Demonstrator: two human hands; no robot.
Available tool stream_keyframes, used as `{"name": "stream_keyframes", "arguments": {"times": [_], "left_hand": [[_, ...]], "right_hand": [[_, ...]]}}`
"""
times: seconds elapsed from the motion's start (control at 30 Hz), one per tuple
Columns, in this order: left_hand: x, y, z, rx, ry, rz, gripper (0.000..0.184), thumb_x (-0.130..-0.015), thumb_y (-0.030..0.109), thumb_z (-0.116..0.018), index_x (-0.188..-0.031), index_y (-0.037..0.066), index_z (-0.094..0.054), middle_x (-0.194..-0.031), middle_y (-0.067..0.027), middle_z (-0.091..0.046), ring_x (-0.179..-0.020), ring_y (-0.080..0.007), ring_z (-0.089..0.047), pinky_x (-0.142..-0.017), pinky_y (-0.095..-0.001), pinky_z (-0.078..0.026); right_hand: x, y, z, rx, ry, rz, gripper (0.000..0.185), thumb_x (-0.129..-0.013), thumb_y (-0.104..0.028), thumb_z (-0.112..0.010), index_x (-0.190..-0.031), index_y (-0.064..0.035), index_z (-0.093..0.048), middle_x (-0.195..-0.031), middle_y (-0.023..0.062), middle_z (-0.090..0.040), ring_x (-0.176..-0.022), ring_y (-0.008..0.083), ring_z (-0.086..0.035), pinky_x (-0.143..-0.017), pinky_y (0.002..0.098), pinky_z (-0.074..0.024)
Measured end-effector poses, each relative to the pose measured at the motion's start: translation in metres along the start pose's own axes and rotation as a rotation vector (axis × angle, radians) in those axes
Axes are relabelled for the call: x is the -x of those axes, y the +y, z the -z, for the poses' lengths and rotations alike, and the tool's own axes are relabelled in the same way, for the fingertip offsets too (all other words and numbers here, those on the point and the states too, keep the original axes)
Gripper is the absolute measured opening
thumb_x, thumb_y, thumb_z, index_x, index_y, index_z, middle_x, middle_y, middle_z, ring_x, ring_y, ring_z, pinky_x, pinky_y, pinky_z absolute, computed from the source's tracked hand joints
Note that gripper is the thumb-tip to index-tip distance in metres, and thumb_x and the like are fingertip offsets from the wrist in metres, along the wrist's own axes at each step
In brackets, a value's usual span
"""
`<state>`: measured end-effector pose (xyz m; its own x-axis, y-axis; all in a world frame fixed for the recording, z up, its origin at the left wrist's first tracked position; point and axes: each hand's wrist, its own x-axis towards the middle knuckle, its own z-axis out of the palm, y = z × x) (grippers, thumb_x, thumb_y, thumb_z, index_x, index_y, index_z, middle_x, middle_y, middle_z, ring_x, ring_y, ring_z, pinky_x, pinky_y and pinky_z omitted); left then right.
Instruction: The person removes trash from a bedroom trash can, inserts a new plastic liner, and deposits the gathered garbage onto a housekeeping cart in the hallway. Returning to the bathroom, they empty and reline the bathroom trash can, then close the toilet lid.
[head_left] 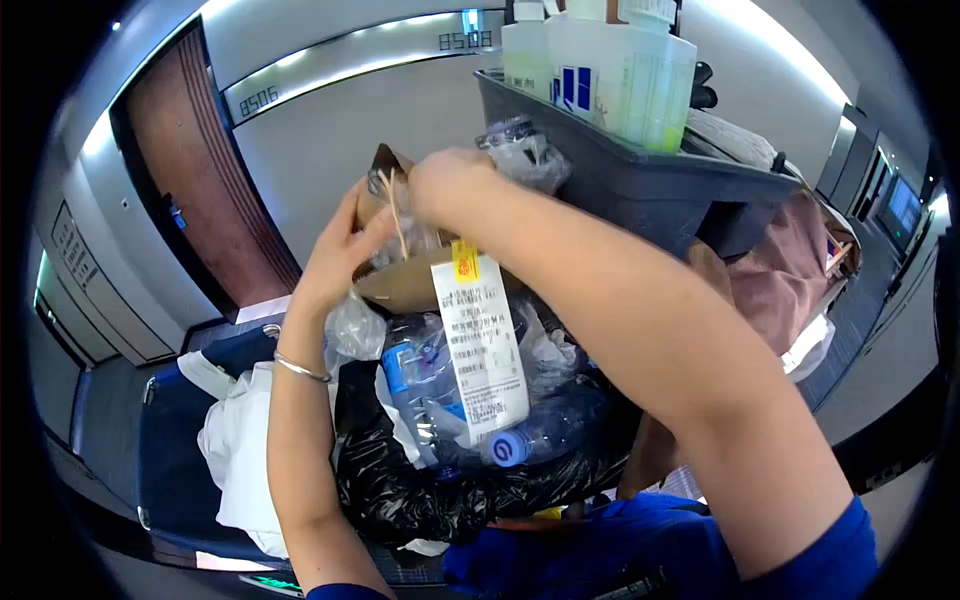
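Gripping the paper bag (400,284) at its 9 o'clock edge, the left hand (342,248) is half-curled; the right hand (452,184), blurred at 1 o'clock, hides whether it holds anything. The bag sits at the black trash bag's (385,450) 11 o'clock, its label (485,350) at 5 o'clock.

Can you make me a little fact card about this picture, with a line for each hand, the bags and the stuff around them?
Place: hallway with a brown door
Left hand: at the side of a brown paper bag
Right hand: blurred, over the paper bag; grip unclear
On the paper bag: long white receipt
Below: plastic bottles in a black trash bag
Upper right: dark grey bin with pale jugs
Lower left: white cloth
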<state>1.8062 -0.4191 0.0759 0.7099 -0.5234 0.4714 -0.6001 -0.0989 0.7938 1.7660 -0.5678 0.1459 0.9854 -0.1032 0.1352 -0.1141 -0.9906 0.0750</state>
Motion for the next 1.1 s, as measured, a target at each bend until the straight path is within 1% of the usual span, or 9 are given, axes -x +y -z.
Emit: {"name": "stream_keyframes", "arguments": {"times": [0.07, 0.2, 0.47, 0.57, 0.67, 0.73, 0.83, 0.93, 1.1], "left_hand": [[0.008, 0.009, -0.012, -0.186, -0.070, 0.075, 0.060, -0.084, 0.032, -0.051, -0.129, 0.001, -0.027, -0.127, -0.0170, -0.038, -0.119, -0.0230, -0.035, -0.093, -0.0289, -0.032], [-0.005, -0.045, -0.019, -0.305, -0.129, -0.324, 0.051, -0.087, 0.028, -0.043, -0.129, 0.003, -0.027, -0.128, -0.0188, -0.037, -0.116, -0.0294, -0.039, -0.093, -0.0338, -0.033], [0.001, -0.007, 0.000, -0.528, -0.184, -0.078, 0.041, -0.088, 0.026, -0.040, -0.122, 0.003, -0.039, -0.115, -0.0225, -0.047, -0.110, -0.0330, -0.043, -0.090, -0.0327, -0.034], [-0.011, 0.032, 0.018, -0.531, -0.292, 0.024, 0.033, -0.087, 0.021, -0.045, -0.108, -0.004, -0.051, -0.108, -0.0189, -0.052, -0.100, -0.0256, -0.050, -0.084, -0.0287, -0.038], [-0.017, 0.028, 0.027, -0.333, 0.026, -0.063, 0.027, -0.085, 0.018, -0.050, -0.097, -0.006, -0.056, -0.086, -0.0071, -0.056, -0.075, -0.0142, -0.051, -0.069, -0.0248, -0.042], [-0.015, 0.069, 0.034, -0.369, 0.035, 0.156, 0.027, -0.087, 0.019, -0.048, -0.100, -0.003, -0.057, -0.083, -0.0038, -0.059, -0.069, -0.0098, -0.053, -0.060, -0.0224, -0.043], [-0.017, 0.069, 0.062, -0.269, 0.352, -0.001, 0.026, -0.079, 0.017, -0.057, -0.096, -0.003, -0.056, -0.079, -0.0060, -0.057, -0.071, -0.0145, -0.052, -0.063, -0.0270, -0.042], [-0.033, 0.099, 0.002, -0.219, 0.487, -0.230, 0.025, -0.077, 0.015, -0.058, -0.095, -0.003, -0.055, -0.080, -0.0066, -0.056, -0.072, -0.0149, -0.052, -0.064, -0.0274, -0.042], [-0.041, 0.142, -0.207, -0.027, 0.256, -0.303, 0.024, -0.074, 0.012, -0.058, -0.093, -0.002, -0.054, -0.082, -0.0077, -0.055, -0.073, -0.0155, -0.052, -0.065, -0.0280, -0.043]], "right_hand": [[0.014, 0.002, -0.015, -0.055, 0.079, 0.000, 0.022, -0.073, -0.015, -0.054, -0.090, -0.0054, -0.064, -0.094, 0.0137, -0.062, -0.089, 0.0255, -0.060, -0.073, 0.0346, -0.0480], [0.019, 0.020, -0.048, -0.169, 0.038, -0.041, 0.027, -0.075, -0.015, -0.052, -0.099, -0.0010, -0.055, -0.095, 0.0168, -0.060, -0.092, 0.0286, -0.058, -0.079, 0.0369, -0.0452], [0.092, 0.004, -0.043, 0.159, 0.570, 0.127, 0.045, -0.074, -0.015, -0.050, -0.115, 0.0018, -0.042, -0.120, 0.0184, -0.045, -0.101, 0.0277, -0.051, -0.078, 0.0418, -0.0406], [0.132, 0.016, -0.018, 0.168, 0.426, 0.229, 0.045, -0.073, -0.014, -0.048, -0.113, 0.0074, -0.043, -0.117, 0.0219, -0.046, -0.104, 0.0306, -0.049, -0.078, 0.0391, -0.0410], [0.165, 0.040, 0.004, 0.076, 0.483, 0.365, 0.042, -0.071, -0.013, -0.049, -0.107, 0.0089, -0.048, -0.113, 0.0248, -0.048, -0.107, 0.0334, -0.047, -0.081, 0.0399, -0.0408], [0.187, 0.062, 0.015, -0.123, 0.555, 0.519, 0.028, -0.070, -0.015, -0.050, -0.091, 0.0041, -0.053, -0.087, 0.0148, -0.056, -0.089, 0.0265, -0.054, -0.067, 0.0340, -0.0429], [0.237, 0.118, 0.019, -0.419, 0.653, 0.668, 0.015, -0.070, -0.019, -0.051, -0.073, -0.0047, -0.051, -0.065, 0.0020, -0.050, -0.063, 0.0162, -0.053, -0.052, 0.0279, -0.0392], [0.311, 0.195, 0.003, -0.416, 0.629, 0.501, 0.023, -0.075, -0.026, -0.058, -0.083, -0.0071, -0.050, -0.080, 0.0078, -0.051, -0.067, 0.0209, -0.054, -0.058, 0.0271, -0.0441], [0.471, 0.317, -0.064, -0.272, 0.540, -0.141, 0.036, -0.081, -0.029, -0.056, -0.053, -0.0110, -0.041, -0.040, 0.0038, -0.037, -0.034, 0.0221, -0.044, -0.034, 0.0322, -0.0342]]}}
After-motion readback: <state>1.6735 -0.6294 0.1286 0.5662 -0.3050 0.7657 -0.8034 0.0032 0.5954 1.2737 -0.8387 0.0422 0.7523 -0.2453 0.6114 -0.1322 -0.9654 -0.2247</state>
